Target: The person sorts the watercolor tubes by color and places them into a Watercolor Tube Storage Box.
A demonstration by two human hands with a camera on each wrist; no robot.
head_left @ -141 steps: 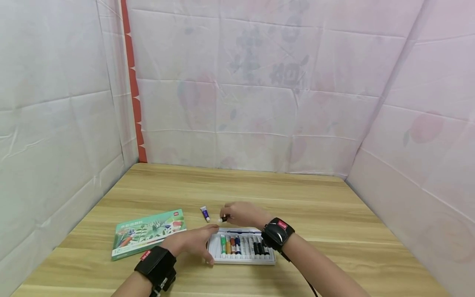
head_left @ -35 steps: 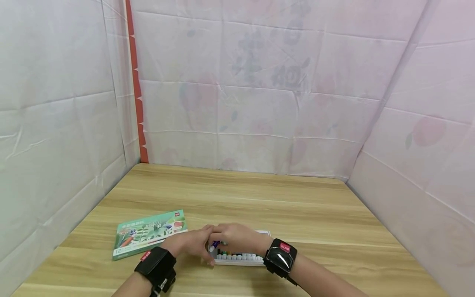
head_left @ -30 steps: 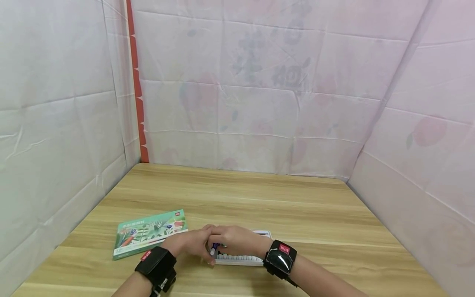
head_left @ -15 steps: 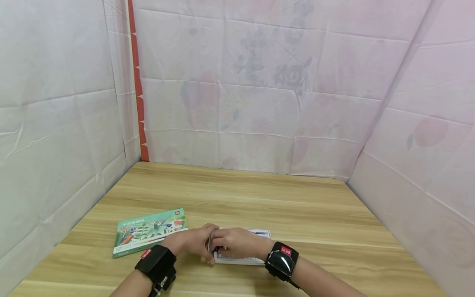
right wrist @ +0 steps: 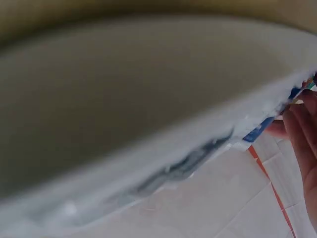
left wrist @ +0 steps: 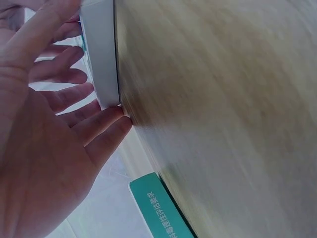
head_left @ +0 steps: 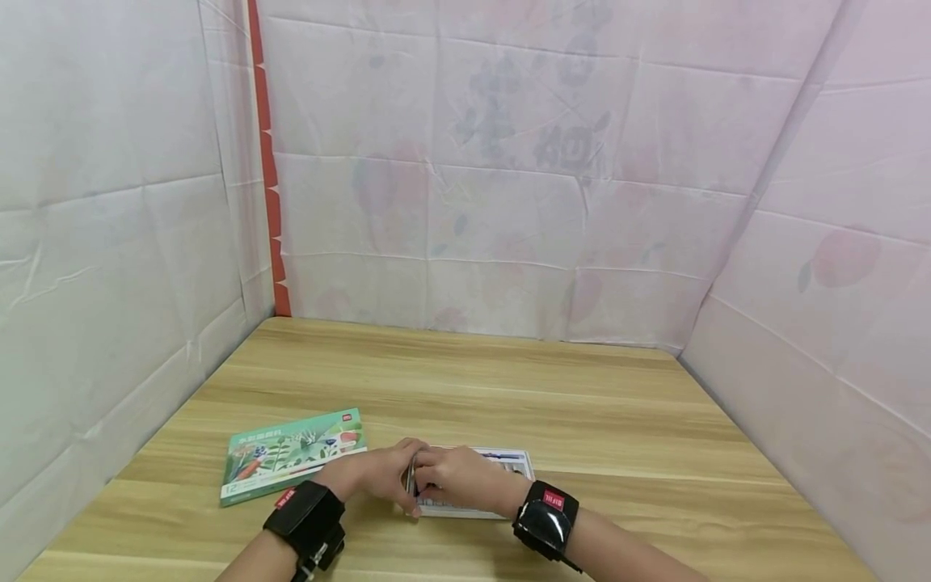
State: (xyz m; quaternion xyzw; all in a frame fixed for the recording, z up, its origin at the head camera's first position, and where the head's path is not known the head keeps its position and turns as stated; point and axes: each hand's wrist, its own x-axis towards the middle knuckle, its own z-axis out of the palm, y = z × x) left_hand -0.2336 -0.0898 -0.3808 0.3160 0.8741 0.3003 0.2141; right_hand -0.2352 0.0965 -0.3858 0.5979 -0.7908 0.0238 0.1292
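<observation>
A white tray of paint tubes [head_left: 476, 512] lies on the table in the head view, largely covered by the hands. My left hand [head_left: 378, 473] spans its left end, thumb at the near corner and fingers at the far one. In the left wrist view, fingertips meet the tray's pale side wall [left wrist: 101, 54]. My right hand [head_left: 469, 481] reaches over the left part of the tray, fingers bent down around a small purple-blue paint tube [head_left: 417, 490], of which only a sliver shows. The right wrist view is mostly filled by the blurred tray [right wrist: 148, 109].
Left of the tray lies a green paint box [head_left: 291, 457] with a printed plant picture; its side [left wrist: 158, 203] shows in the left wrist view. Wood-grain table [head_left: 465, 372] stretches behind, bounded by pale sheet walls [head_left: 473, 202] at the back and sides.
The purple-blue tube, earlier lying on the table behind the tray, has come into the tray's left end with the right hand, now lower over it. The left hand has kept its hold.
</observation>
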